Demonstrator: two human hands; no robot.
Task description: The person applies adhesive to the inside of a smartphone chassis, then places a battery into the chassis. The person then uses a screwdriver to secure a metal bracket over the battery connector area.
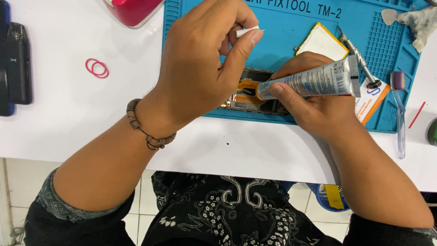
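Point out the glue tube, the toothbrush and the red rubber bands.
Glue tube [309, 82], head view, middle of the silver body held in the right hand.
Toothbrush [400, 123], head view, on its clear handle.
Red rubber bands [97, 68], head view, where the two loops overlap on the white table.

A slim metal glue tube [314, 81], silver-grey with fine print along its body and a flat crimped tail, lies nearly level, its tail toward 3 o'clock and its orange neck toward 9 o'clock. The orange nozzle end touches the opened phone [255, 93], a dark frame with its inside bared, showing an orange strip and small metal parts; it lies flat near the 6 o'clock edge of the blue mat, mostly hidden from view. At 12 o'clock from the phone, a small white cap [247, 31] with a fine point is pinched up in the air, tip toward 3 o'clock.
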